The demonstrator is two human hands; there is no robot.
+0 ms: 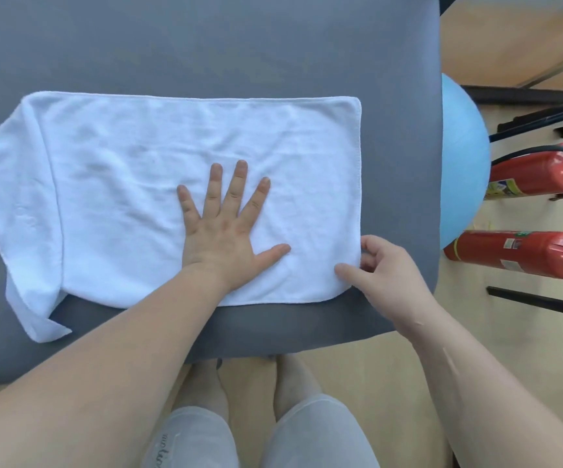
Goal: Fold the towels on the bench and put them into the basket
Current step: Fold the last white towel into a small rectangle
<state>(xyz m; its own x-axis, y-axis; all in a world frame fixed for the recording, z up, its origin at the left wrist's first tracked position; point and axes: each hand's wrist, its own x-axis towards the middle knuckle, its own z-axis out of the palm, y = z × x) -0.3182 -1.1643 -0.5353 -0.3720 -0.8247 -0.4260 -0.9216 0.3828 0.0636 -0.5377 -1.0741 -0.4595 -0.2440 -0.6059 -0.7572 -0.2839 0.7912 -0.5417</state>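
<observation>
I can read nothing for certain. Labels on the two fire extinguishers [523, 258] at three o'clock are too blurred; script on my trouser leg [168, 457] at six o'clock stays illegible.

Looks like a gym or physio/rehab room, not a home. Evidence: padded grey bench [205, 45] w/ rounded corner, like a treatment or massage table; big blue exercise ball [460, 157] just beside its right edge; two red fire extinguishers [536, 173] by the ball; black metal bars [543, 109], prob. equipment frame, on pale wood-look floor [509, 28].
</observation>
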